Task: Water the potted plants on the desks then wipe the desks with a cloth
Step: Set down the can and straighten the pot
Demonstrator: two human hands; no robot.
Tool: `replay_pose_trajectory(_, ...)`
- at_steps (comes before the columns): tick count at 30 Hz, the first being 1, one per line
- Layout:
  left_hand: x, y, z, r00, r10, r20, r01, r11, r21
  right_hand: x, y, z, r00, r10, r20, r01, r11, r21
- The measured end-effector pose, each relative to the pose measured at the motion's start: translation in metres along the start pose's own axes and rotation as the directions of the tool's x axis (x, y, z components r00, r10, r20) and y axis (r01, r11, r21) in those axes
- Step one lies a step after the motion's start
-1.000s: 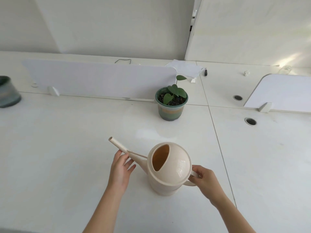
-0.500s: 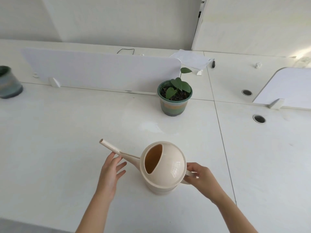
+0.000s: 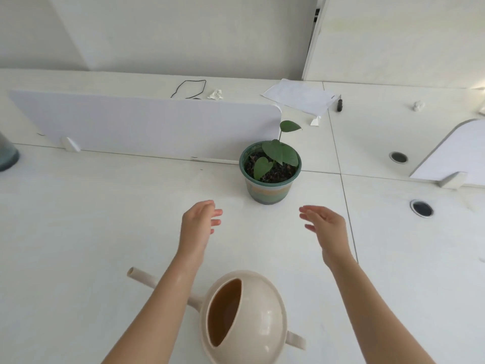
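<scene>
Both our hands hang open above the desk (image 3: 78, 232), holding nothing. Our left hand (image 3: 198, 224) has its fingers loosely spread and pointing right. Our right hand (image 3: 326, 227) faces it, fingers nearly straight and pointing left, with a gap between the two palms.

The pot (image 3: 270, 190) stands just beyond that gap, ahead of both hands and slightly nearer the right one, touching neither. Its plant (image 3: 280, 153) shows three green leaves over dark soil.

The can (image 3: 252, 319) sits on the desk behind the hands, close to us, between our forearms. Its spout (image 3: 141, 275) passes under our left forearm and out to the left, and its handle (image 3: 295, 340) points toward our right arm. Neither hand touches it.

Beyond our left hand a divider (image 3: 144, 127) stands upright, its right end just beside the pot. Farther ahead of the hands lie a paper (image 3: 299, 97), a cord (image 3: 189, 89) and a pen (image 3: 339, 105). To the right of our right hand we see two holes (image 3: 421, 208) in the desk. Far left of our left hand, a second pot (image 3: 6, 153) is cut off by the edge.
</scene>
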State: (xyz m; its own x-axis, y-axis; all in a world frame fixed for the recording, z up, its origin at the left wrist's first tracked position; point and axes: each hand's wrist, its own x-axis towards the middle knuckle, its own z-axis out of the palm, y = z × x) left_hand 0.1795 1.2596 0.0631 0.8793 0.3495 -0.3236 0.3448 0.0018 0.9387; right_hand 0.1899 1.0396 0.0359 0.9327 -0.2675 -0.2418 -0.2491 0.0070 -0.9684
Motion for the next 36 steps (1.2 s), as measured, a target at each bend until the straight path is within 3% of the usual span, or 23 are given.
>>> replay_pose_trajectory(3,0.038,0.011,0.035,1.0,-0.003,0.023,0.003,1.0,-0.016,0.029,-0.009,0.014,0.985,-0.02,-0.172,0.037,0.995,0.093)
replay_pose_trajectory(6,0.073,0.015,0.067,0.999,0.018,0.04,-0.014,0.996,-0.092,0.057,-0.012,0.026,0.977,-0.025,-0.212,0.049,0.993,0.108)
replay_pose_trajectory(11,0.119,0.003,0.1,0.996,0.04,0.08,-0.019,0.969,-0.245,0.085,-0.007,0.043,0.992,-0.03,-0.125,0.047,0.99,0.133)
replay_pose_trajectory(15,0.145,-0.021,0.111,0.974,0.035,0.226,0.028,0.962,-0.27,0.095,0.005,0.055,0.996,-0.069,-0.054,0.076,0.989,0.128)
replay_pose_trajectory(18,0.151,-0.031,0.115,0.967,0.039,0.25,0.031,0.962,-0.27,0.096,0.011,0.066,0.996,-0.087,0.001,0.086,0.99,0.111)
replay_pose_trajectory(25,0.099,-0.016,0.115,0.981,0.095,0.168,-0.064,0.981,-0.183,0.119,0.001,0.059,0.998,-0.068,0.012,0.067,0.992,0.111)
replay_pose_trajectory(29,0.111,-0.017,0.107,0.994,0.085,0.067,-0.071,0.978,-0.199,0.111,0.007,0.054,0.974,-0.002,-0.228,0.03,0.992,0.119)
replay_pose_trajectory(31,0.122,-0.009,0.108,0.996,0.086,0.036,-0.076,0.975,-0.209,0.1,0.009,0.059,0.959,-0.004,-0.283,0.047,0.988,0.144)
replay_pose_trajectory(36,0.113,-0.005,0.124,0.989,0.139,0.05,-0.129,0.977,-0.172,0.083,0.011,0.082,0.982,-0.043,-0.185,0.064,0.992,0.107)
